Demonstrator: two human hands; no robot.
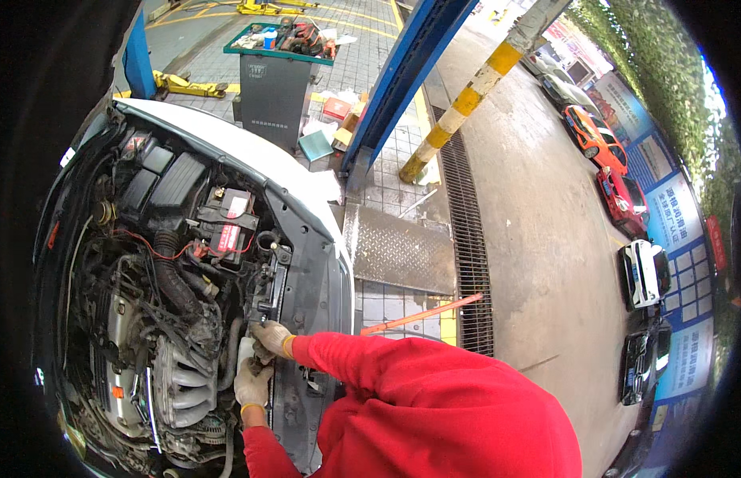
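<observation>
My left hand (252,384), in a pale work glove with a yellow cuff, is at the front of an open car engine bay. Its fingers are bent in toward a small whitish part (246,349). Just above it, my right hand (275,338), gloved the same way, is closed with the fingers curled down. Between the hands, whatever they grip is mostly hidden. Both sit beside the front crossmember (300,279). To their left lie the silver intake manifold (183,386) and a black ribbed air hose (172,275). My sleeves are red.
A car battery (227,221) and black air filter box (179,183) sit farther back. Beyond the white fender (251,143) stands a grey bin (271,95) heaped with parts. A blue lift post (402,80), a striped pole (466,99) and a floor grate (470,239) are to the right.
</observation>
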